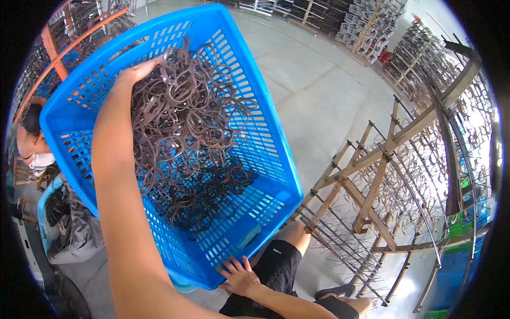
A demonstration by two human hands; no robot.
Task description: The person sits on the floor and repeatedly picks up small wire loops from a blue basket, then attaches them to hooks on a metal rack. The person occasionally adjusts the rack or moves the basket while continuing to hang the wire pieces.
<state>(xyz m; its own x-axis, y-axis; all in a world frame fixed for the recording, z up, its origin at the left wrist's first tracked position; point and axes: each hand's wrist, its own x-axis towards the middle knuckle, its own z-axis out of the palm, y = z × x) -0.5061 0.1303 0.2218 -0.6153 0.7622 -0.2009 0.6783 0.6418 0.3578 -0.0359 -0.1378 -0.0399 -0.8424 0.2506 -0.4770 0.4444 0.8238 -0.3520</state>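
Observation:
A large blue plastic basket (276, 154) with slotted walls stands tilted before me. Inside it lies a tangled heap of thin brown loop-shaped pieces (186, 111), with darker, near-black ones (196, 196) lower down. My left arm reaches over the basket's near left side. At the far end of the heap, my left hand (142, 70) is closed on some of the brown pieces; its fingertips are partly hidden among them. My right hand (241, 277) rests against the basket's near rim with its fingers spread, holding nothing.
Wooden racks (393, 143) with rods and many hanging pieces crowd the right side. An orange metal frame (56, 58) rises at the far left, near another person (34, 141). A light-blue container (50, 212) with dark grey cloth (79, 228) sits left of the basket.

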